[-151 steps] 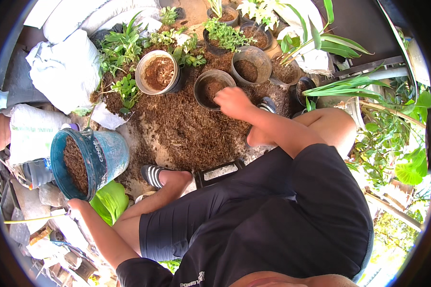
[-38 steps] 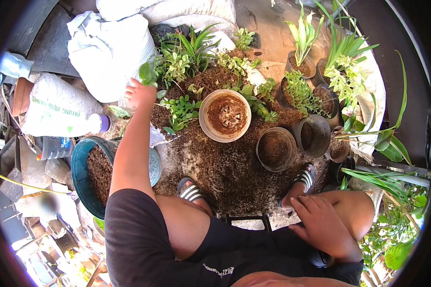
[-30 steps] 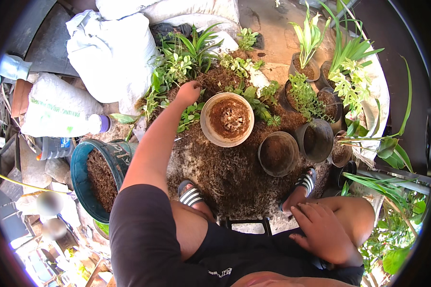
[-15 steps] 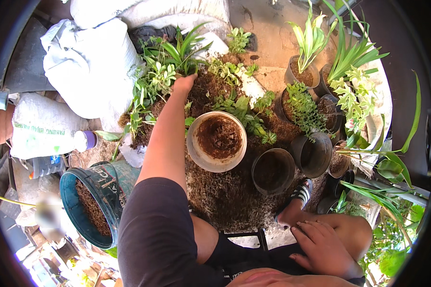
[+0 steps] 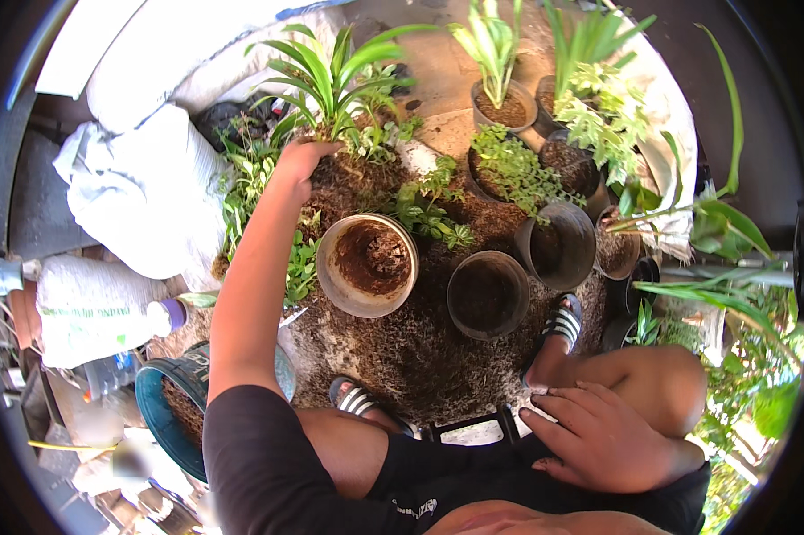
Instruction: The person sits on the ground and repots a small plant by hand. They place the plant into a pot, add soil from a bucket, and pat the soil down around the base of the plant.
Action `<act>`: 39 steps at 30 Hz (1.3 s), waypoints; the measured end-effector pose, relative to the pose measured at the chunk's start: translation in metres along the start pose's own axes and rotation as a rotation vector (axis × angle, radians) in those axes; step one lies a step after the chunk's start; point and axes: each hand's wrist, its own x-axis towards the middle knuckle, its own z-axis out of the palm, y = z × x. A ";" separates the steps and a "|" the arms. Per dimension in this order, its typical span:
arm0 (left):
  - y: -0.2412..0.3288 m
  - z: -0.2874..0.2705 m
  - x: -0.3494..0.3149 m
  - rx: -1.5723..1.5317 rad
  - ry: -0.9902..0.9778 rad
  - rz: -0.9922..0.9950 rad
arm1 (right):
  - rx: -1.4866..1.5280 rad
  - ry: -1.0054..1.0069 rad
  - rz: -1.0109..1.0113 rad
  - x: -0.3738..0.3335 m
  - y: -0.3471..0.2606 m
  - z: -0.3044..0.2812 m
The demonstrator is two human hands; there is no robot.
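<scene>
The left hand (image 5: 304, 165) is now closed around the base of the long-leaved plant (image 5: 326, 89), its fingers partly hidden by the foliage; half a second ago it was only down among the stems there, and the plant now shows larger and more upright, raised over the loose soil (image 5: 402, 366) behind the cream pot (image 5: 335, 276). Slightly over a second ago, the same hand was beside the white sack (image 5: 143, 192) with a green leaf in its fingers, and five seconds ago it was by the rim of the teal bucket (image 5: 150, 392), which the left forearm now partly covers. The right hand (image 5: 603, 437) has changed too: five seconds ago it reached into the dark pot (image 5: 464, 303), whereas now it lies flat on the right leg (image 5: 643, 379), fingers extended and slightly spread, as it has for the last second or so. The dark pot keeps its place, just beside the cream pot.
</scene>
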 end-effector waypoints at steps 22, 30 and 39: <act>-0.058 0.239 -0.286 0.249 -0.263 0.600 | -0.053 0.326 -0.199 -0.123 -0.022 0.151; -0.199 0.215 -0.197 0.190 -0.267 0.615 | -0.023 0.298 -0.086 -0.155 -0.011 0.142; -0.220 0.222 -0.210 1.000 -0.192 0.711 | -0.038 0.211 0.022 -0.167 0.000 0.145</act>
